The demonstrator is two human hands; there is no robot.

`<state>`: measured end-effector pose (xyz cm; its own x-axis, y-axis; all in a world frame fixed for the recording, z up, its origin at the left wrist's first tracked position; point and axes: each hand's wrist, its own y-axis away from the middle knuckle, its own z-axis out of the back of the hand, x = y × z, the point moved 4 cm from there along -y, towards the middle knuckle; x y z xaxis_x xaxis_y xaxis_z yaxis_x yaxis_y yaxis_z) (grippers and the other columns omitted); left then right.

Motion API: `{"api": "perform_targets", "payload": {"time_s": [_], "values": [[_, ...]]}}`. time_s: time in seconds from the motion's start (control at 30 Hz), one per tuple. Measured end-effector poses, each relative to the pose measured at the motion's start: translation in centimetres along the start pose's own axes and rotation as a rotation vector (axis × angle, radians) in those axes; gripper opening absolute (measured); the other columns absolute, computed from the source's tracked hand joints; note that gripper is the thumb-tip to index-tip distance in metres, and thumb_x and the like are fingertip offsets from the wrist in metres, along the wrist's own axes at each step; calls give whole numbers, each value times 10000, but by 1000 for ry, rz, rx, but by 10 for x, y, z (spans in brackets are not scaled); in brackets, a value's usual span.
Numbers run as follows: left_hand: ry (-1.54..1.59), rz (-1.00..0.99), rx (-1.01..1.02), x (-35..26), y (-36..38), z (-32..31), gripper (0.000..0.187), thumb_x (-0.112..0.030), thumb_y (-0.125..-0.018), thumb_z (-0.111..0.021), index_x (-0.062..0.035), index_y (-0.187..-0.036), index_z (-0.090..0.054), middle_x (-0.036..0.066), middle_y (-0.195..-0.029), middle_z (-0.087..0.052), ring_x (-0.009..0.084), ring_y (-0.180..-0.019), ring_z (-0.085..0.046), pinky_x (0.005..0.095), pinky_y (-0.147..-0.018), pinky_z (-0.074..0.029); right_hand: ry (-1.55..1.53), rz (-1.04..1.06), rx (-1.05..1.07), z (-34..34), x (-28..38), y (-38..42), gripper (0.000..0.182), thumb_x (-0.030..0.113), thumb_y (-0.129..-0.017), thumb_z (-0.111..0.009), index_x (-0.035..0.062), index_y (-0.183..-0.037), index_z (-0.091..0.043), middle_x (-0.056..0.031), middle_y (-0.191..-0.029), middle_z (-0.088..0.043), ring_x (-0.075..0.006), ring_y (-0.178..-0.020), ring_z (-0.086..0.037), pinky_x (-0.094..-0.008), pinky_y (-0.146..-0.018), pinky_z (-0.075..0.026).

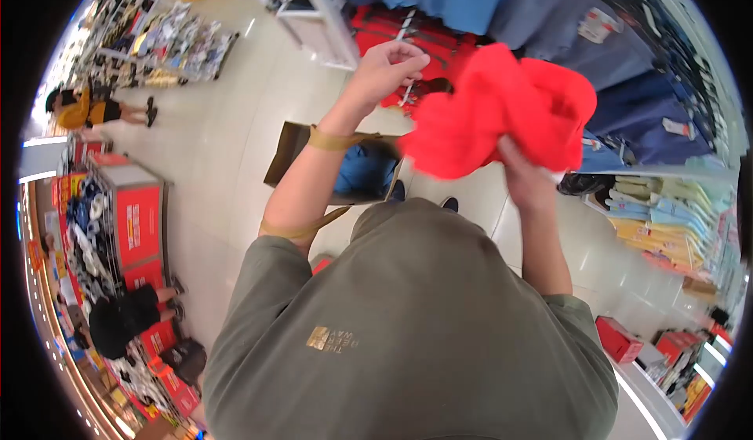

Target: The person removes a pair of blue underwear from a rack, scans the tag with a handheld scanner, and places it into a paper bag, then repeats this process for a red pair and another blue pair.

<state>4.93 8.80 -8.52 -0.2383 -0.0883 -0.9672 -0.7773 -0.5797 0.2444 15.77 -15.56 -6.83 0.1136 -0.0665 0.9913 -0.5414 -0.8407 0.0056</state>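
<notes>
A bright red cloth garment (pixel 502 114), bunched and blurred by motion, is in my right hand (pixel 527 175), whose fingers go under its lower edge. Off to the garment's upper left, my left hand (pixel 391 70) is raised with curled fingers and the thumb drawn in against them. What that pinch holds, if anything, cannot be made out. Tan straps (pixel 333 139) loop over my left forearm, and a brown open-topped bag (pixel 294 151) hangs below it. Blue cloth (pixel 362 169) lies inside the bag.
Ahead stands a rack of blue clothes (pixel 541 24), with red garments (pixel 376 28) hanging beneath. Folded yellow and light clothes (pixel 651 224) fill shelves at right. Red-sided display bins (pixel 137 212) line the left. Two people, one in yellow (pixel 74 114), one in black (pixel 125 318), stand left.
</notes>
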Motion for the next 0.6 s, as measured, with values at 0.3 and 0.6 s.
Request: {"api": "perform_targets", "payload": {"time_s": [0.3,0.6], "values": [[-361,-193,133,-26,-6,-119,257,-182,-895,-691,2,-1065,-631,25,-966,-653,89,-842,-623,252,-747,-505,750,141,526,-51,-79,30,297,67,-789,-638,-38,-1064,-592,-192,-978,-666,-379,-913,-644,-449,-809,-523],[-263,-137,229,-25,34,-227,228,-118,-919,-650,21,-1096,-614,23,-949,-643,93,-828,-630,234,-743,-505,1102,111,889,-59,-104,57,319,110,-762,-639,-12,-1057,-643,-192,-1014,-689,-338,-954,-675,-433,-803,-543]]}}
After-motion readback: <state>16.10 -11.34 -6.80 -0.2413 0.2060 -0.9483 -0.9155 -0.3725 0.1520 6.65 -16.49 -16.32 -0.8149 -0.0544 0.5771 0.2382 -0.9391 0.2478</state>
